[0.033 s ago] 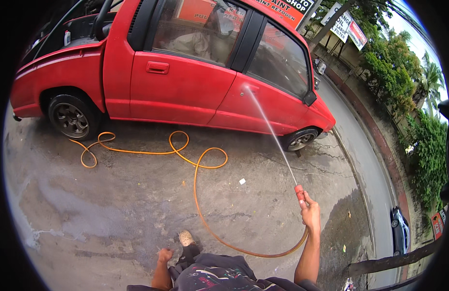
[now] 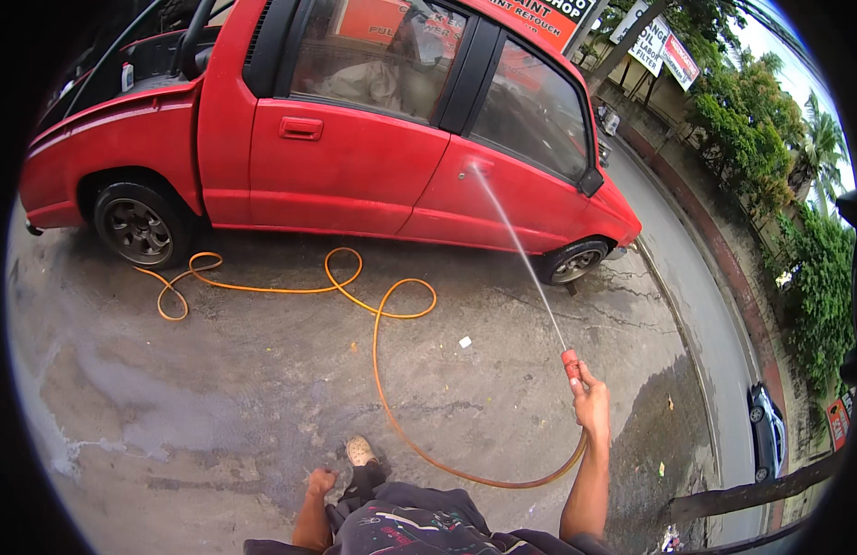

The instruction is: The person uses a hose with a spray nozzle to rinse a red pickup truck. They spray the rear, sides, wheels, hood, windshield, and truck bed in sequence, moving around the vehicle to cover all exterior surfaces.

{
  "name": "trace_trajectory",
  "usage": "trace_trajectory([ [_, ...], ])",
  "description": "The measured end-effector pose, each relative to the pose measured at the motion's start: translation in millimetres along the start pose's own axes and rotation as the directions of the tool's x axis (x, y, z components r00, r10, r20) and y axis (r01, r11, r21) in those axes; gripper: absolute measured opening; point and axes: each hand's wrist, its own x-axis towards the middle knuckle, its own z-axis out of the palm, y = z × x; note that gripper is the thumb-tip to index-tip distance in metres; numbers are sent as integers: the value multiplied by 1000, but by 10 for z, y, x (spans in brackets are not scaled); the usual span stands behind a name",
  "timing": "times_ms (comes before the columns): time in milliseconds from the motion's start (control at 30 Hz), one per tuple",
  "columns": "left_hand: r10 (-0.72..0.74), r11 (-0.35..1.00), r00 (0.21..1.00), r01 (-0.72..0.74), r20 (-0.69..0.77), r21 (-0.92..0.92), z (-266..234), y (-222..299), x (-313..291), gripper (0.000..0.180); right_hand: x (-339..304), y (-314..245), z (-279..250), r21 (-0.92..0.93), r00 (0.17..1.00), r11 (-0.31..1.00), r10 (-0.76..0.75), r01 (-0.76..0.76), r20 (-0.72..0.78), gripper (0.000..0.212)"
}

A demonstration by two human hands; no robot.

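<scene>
My right hand (image 2: 591,405) is closed around a red spray nozzle (image 2: 571,363), which points up and left. From its tip a thin jet of water (image 2: 519,245) strikes the front door of a red pickup truck (image 2: 354,180), near the door handle, where mist spreads. An orange hose (image 2: 388,407) curves up from behind my right forearm and lies in loops on the ground beside the truck. Low at my left side hangs my left hand (image 2: 321,482), its fingers curled in, with nothing visible in it.
Grey concrete (image 2: 262,379) lies between me and the truck, with wet patches at left and right. A small white scrap (image 2: 464,342) rests on it. A road (image 2: 715,324) with a dark parked car (image 2: 767,433) runs along the right, past a brown beam (image 2: 752,497).
Very little differs. The whole view has shifted slightly; the jet still hits the front door close to its handle, and both hands keep their places.
</scene>
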Motion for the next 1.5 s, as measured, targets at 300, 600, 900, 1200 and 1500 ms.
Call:
trace_trajectory([
  [300, 170, 950, 976, -199, 137, 240, -386, 162, -855, 41, -1859, -737, 392, 77, 950, 971, -235, 224, 205, 43],
  [600, -120, 969, 984, 87, 135, 229, -612, -1664, -1836, 39, -2612, -961, 279, 84, 953, 982, -187, 171, 239, 46],
  [900, -7, 928, 990, -47, 142, 371, -1073, -2029, -1588, 49, -2651, -2646, -805, -195, 797, 773, -578, 603, 174, 43],
  [1200, 966, 205, 192, -977, 171, -58, -2008, 1613, -2696, 96, -3214, -5731, -1783, -617, 885, 668, -453, 417, 108, 39],
  [1500, 971, 37, 137, -896, -194, -443, -2828, 1727, -3413, 34, -3978, -6902, -2126, -617, 923, 721, -385, 316, 22, 32],
])
